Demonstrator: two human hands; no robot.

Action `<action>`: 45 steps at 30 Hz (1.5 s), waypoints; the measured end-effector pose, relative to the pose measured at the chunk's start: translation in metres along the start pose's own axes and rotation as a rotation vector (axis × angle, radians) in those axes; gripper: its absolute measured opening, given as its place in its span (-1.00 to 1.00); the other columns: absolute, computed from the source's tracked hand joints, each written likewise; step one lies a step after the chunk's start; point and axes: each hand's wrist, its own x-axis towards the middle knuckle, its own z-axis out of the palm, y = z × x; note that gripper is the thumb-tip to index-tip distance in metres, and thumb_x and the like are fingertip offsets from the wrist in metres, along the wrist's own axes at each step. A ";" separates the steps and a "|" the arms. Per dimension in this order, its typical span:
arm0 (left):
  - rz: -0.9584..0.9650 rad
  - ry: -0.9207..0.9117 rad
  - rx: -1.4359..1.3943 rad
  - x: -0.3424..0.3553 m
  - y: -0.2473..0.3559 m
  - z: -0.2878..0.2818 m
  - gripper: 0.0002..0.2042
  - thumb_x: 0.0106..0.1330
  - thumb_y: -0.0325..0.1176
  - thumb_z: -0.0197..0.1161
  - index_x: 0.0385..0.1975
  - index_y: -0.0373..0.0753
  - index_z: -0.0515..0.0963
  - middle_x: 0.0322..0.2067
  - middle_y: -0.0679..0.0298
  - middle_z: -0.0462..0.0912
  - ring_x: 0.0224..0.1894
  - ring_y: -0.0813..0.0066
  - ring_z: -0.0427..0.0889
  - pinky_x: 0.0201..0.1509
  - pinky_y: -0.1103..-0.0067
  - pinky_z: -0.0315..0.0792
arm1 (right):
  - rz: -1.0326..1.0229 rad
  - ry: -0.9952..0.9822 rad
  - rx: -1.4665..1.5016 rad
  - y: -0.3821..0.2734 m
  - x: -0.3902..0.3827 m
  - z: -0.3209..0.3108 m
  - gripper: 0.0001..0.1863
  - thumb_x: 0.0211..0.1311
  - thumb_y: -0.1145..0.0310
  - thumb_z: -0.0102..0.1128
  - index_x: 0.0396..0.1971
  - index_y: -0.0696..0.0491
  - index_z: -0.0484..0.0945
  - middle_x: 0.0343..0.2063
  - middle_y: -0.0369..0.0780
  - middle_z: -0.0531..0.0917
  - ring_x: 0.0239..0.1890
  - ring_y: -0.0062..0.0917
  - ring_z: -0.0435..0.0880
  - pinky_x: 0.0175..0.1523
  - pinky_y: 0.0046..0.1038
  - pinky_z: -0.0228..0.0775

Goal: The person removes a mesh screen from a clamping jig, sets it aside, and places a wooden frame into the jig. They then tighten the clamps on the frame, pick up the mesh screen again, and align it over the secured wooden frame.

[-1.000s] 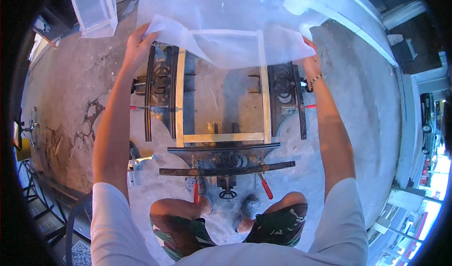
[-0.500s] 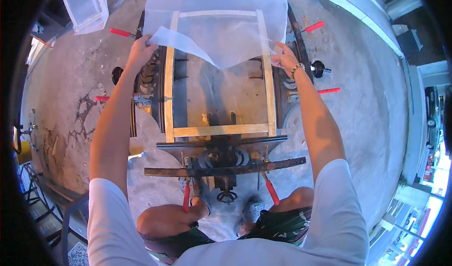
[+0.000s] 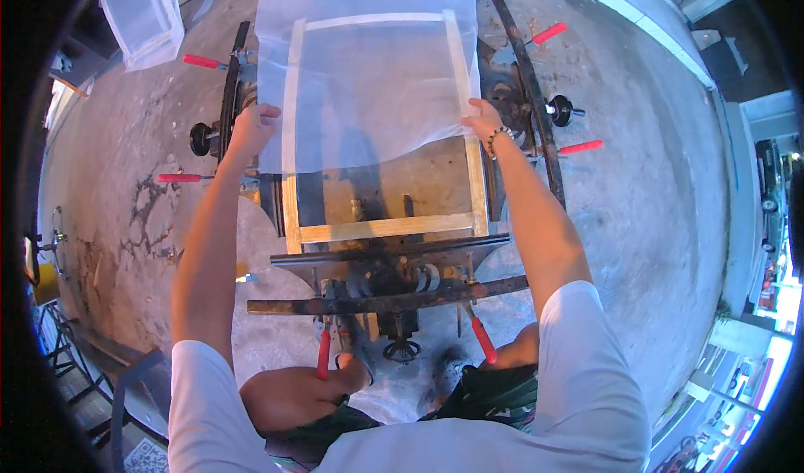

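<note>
A sheer white mesh sheet [image 3: 377, 79] lies over the far part of a wooden frame [image 3: 385, 228]. Its near edge crosses the frame in a slant, with the frame's near bar and the lower ends of both side bars bare. At the sheet's left edge, beside the left bar, my left hand [image 3: 253, 131] has its fingers closed on the mesh. My right hand [image 3: 486, 124] pinches the sheet's near right corner above the right bar. The frame rests within a black metal stretching rig [image 3: 389, 259].
Dark metal bars [image 3: 536, 96] with red-handled clamps [image 3: 548, 34] flank the frame. A nearer bar [image 3: 385, 299] with two red handles lies before my knees. Black knobs [image 3: 563, 111] stick out at the sides. Another mesh-covered frame [image 3: 142, 16] stands at the far left on concrete floor [image 3: 636, 188].
Both hands have drawn the mesh toward me, the left one lower. The sheet's raised, folded near edge now lies flatter and covers more of the frame. The view has shifted slightly.
</note>
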 end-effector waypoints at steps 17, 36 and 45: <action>-0.037 0.035 0.034 -0.091 -0.009 0.052 -0.85 -0.07 -0.48 0.29 -0.44 -0.28 0.63 -0.42 0.03 0.68 -0.31 0.11 0.68 -0.19 0.37 0.53 | -0.030 -0.098 -0.097 0.049 -0.161 -0.047 -0.86 0.10 0.51 0.06 -0.33 0.06 0.54 -0.36 -0.12 0.64 -0.26 -0.39 0.61 -0.15 -0.38 0.44; -0.259 -0.095 -0.489 -0.137 -0.036 0.054 -0.71 0.17 -0.44 0.32 -0.13 -0.42 0.54 -0.36 0.24 0.62 -0.34 0.55 0.60 -0.19 0.59 0.53 | 0.483 -0.260 0.808 0.035 -0.208 -0.083 -0.63 0.23 0.55 0.15 0.06 0.11 0.44 -0.10 -0.28 0.56 -0.07 -0.55 0.56 0.06 -0.50 0.44; -0.419 0.177 -0.720 -0.142 -0.015 0.035 -0.60 0.14 -0.30 0.41 -0.12 -0.45 0.53 -0.27 0.19 0.62 -0.26 0.47 0.62 -0.14 0.59 0.52 | 0.341 -0.274 1.122 0.034 -0.207 -0.093 -0.58 0.31 0.50 0.08 0.17 0.10 0.37 0.02 -0.25 0.55 0.08 -0.53 0.53 0.18 -0.46 0.39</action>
